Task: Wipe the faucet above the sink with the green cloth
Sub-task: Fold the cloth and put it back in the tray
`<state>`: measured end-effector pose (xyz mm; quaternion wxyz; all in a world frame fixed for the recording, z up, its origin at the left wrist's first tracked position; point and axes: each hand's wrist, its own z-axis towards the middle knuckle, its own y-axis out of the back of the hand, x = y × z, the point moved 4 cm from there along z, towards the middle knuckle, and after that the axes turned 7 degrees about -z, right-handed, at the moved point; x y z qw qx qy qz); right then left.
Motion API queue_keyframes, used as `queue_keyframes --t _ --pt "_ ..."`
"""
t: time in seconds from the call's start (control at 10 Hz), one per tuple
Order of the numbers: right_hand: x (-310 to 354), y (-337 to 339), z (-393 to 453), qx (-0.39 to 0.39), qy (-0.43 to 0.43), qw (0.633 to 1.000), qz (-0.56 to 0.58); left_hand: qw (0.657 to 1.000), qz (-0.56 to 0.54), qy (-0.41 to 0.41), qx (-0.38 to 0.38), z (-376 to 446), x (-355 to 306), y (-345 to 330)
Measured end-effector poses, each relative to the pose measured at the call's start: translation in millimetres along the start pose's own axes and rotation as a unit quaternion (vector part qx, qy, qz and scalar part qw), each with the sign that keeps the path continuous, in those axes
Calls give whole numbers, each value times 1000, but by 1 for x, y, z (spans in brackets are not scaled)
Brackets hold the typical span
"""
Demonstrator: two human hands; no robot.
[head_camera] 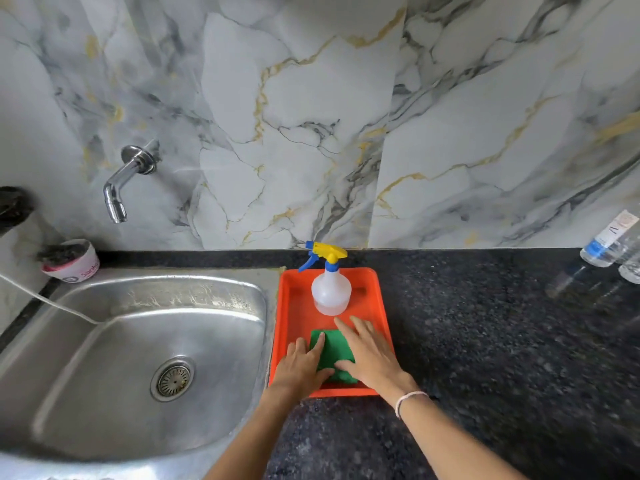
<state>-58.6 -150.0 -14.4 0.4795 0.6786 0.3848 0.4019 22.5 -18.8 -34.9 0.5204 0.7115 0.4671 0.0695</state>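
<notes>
Head cam: green cloth (334, 355) is lying folded in orange tray (294, 306) on dark counter (485, 341), just right of steel sink (138, 358). Left hand (300, 367) and right hand (369, 355) are resting flat on cloth, fingers spread, neither grip closed on it. Spray bottle (330, 289) is standing upright at tray's far end. Faucet (121, 181) is sticking out of marble wall above sink, w/ nothing touching it.

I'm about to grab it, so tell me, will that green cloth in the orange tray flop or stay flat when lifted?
The green cloth lies folded flat, so it will probably droop and unfold. It looks thin, likely light.
</notes>
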Motion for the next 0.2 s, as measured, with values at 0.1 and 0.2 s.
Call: queue_keyframes --t 0.1,0.2 --pt "-7 -1 -9 53 72 994 -65 999 34 -17 29 1 -2 5" --pt "-11 6 -13 103 104 985 -91 996 77 -33 19 -5 -9 12"
